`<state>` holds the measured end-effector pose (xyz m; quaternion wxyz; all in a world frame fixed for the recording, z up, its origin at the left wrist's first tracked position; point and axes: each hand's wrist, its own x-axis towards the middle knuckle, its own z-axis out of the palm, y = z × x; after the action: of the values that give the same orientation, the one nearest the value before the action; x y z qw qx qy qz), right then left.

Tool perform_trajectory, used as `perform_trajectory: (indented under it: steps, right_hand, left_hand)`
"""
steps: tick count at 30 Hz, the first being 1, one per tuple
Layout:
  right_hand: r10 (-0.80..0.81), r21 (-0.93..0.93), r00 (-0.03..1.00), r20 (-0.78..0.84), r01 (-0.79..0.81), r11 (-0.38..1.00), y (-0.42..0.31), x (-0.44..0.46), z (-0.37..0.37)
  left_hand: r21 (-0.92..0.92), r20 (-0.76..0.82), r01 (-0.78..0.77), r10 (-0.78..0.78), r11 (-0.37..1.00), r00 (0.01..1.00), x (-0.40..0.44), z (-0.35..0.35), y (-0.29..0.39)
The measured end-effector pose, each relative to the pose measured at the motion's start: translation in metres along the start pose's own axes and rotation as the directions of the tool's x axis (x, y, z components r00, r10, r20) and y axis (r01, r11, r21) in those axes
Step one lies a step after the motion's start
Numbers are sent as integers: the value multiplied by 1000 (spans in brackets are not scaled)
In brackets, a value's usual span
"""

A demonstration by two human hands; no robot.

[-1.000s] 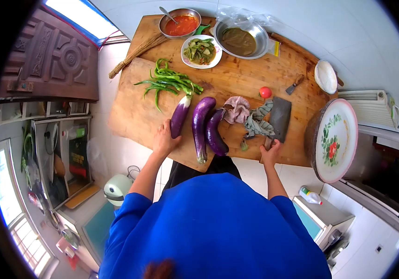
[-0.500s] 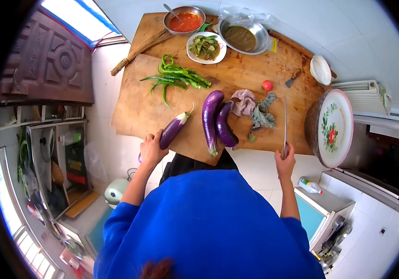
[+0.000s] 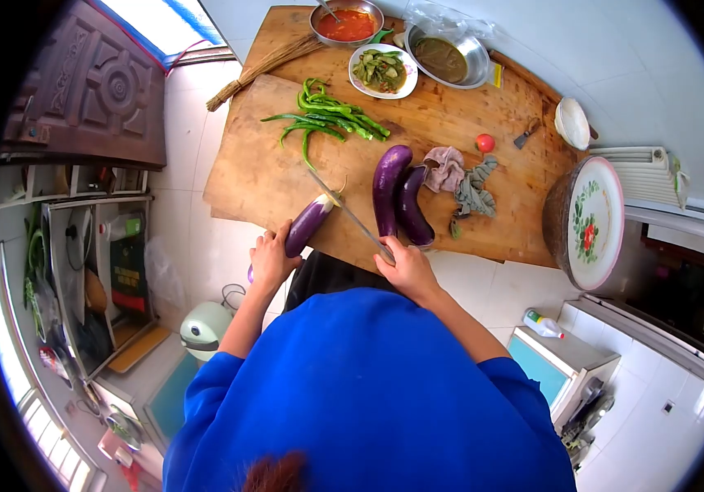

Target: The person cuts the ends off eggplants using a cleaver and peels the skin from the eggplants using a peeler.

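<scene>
My left hand [image 3: 273,261] is closed round a purple eggplant [image 3: 309,225] near the front edge of the wooden board [image 3: 245,164]; its stem end points up and to the right. In my right hand [image 3: 406,267] is the handle of a cleaver [image 3: 356,220], seen edge-on, with its blade reaching left to the eggplant's pale stem end. Whether the blade touches it I cannot tell. Two more eggplants [image 3: 388,184] lie side by side just beyond my right hand. Green peppers [image 3: 327,116] rest further back on the board.
Cloths [image 3: 475,190], a tomato [image 3: 485,143] and a scraper [image 3: 526,134] are on the right. At the back stand a bowl of red sauce [image 3: 347,25], a plate of vegetables [image 3: 383,71] and a metal basin [image 3: 450,59]. A large enamel lid [image 3: 588,223] leans at the right edge.
My right hand has lifted the cleaver from the table's right side and carried it left to the held eggplant. My left hand has turned that eggplant aslant, away from the other two.
</scene>
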<state>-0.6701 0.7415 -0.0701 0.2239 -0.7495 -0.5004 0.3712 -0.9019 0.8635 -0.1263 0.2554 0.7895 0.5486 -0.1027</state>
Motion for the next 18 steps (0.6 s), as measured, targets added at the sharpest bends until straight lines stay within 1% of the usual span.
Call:
perform_trajectory:
  steps: [4, 7, 9, 13, 15, 16, 18]
  right_hand:
    - [45, -15, 999, 0, -45, 999, -1, -1, 1]
    - [35, 25, 999, 33, -36, 999, 1, 2, -1]
    - [66, 34, 996, 57, -68, 997, -1, 1, -5]
    - [36, 46, 999, 36, -38, 998, 1, -2, -3]
    - [62, -20, 997, 36, -61, 998, -2, -2, -1]
    - [64, -20, 997, 37, -64, 998, -5, -3, 0]
    - [58, -177, 998, 23, -53, 983, -14, -3, 1]
  left_hand:
    - [-4, 25, 9, -8, 1000, 1000, 0, -2, 0]
    - [-15, 41, 18, -17, 1000, 999, 2, -5, 0]
    - [-27, 60, 28, -26, 999, 998, 2, -6, 0]
    - [-34, 73, 27, -24, 999, 997, 4, -8, -1]
    - [-36, 76, 24, -21, 999, 997, 5, -9, -1]
    - [-32, 80, 26, -24, 999, 997, 6, -10, 0]
    - [-28, 85, 28, -26, 999, 996, 6, -9, -1]
